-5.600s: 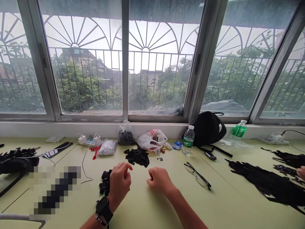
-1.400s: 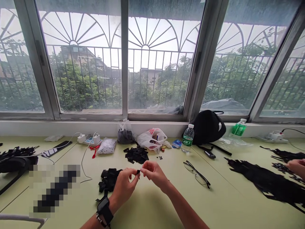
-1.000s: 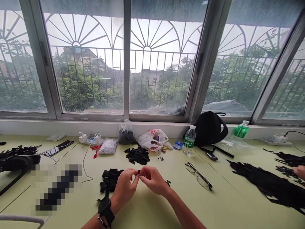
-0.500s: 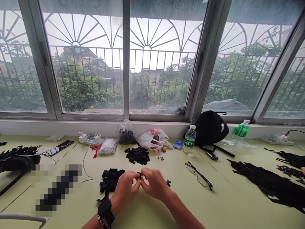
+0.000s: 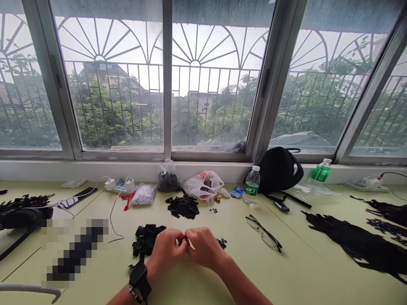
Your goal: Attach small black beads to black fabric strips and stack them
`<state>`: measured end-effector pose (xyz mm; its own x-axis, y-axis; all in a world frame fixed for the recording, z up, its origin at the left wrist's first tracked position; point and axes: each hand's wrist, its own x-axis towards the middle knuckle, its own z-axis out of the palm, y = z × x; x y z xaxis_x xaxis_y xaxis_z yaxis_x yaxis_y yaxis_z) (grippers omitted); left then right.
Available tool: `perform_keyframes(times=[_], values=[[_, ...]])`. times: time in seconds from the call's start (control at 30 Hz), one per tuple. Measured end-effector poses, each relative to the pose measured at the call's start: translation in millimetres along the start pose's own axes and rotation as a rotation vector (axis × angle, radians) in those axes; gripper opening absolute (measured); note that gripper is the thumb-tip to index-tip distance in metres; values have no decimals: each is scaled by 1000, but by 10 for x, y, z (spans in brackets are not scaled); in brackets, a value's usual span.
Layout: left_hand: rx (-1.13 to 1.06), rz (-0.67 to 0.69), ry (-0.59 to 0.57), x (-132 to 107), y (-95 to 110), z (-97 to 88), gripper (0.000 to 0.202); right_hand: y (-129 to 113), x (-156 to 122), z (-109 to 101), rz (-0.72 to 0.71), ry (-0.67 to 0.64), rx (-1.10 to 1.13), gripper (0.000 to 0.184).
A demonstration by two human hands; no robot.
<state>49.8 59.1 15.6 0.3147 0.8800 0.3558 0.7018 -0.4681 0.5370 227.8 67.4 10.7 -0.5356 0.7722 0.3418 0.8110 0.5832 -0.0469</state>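
My left hand (image 5: 168, 250) and my right hand (image 5: 203, 248) meet at the middle of the table, fingertips pressed together around a small item. That item is mostly hidden by my fingers, and only a thin pale sliver (image 5: 190, 244) shows beside them. Just left of my left hand lies a heap of black scraps (image 5: 146, 239). A few small black rings (image 5: 221, 243) sit close to my right hand. A black smartwatch (image 5: 139, 280) is on my left wrist.
A second heap of black scraps (image 5: 182, 207) lies ahead, by a white plastic bag (image 5: 203, 186). Glasses (image 5: 263, 234), a water bottle (image 5: 251, 186), a black bag (image 5: 278, 171) and long black cut strips (image 5: 359, 241) stand to the right. A pixelated object (image 5: 76, 250) and phone (image 5: 78, 197) are left.
My hands have closed in, and my fingers now cover the small black piece seen earlier between them. The other person's hand at the right edge has left the view.
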Motion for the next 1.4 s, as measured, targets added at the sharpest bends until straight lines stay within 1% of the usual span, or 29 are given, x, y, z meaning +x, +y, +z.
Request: perform_keyframes(times=[0.2,0.43,0.6,0.97,1.2,1.4], values=[[11,-11,2,1,-3,19,26,-25,14,3,-10,-36,-17,6],[-15,-38,41,-6,-4,21,26,-54,22,-23,3,-59,-36,6],[-14,-25,43,-22,30,2,30,-65,22,-9,6,-85,-52,7],[-28,-16,-2,-14,34,-4,29,-61,22,-9,-14,-118,-53,9],[-14,0,12,-36,78,-55,28,-80,13,-30,-23,-108,-46,10],[-35,14,14,-26,47,-33,29,-59,6,14,-29,-90,-53,9]])
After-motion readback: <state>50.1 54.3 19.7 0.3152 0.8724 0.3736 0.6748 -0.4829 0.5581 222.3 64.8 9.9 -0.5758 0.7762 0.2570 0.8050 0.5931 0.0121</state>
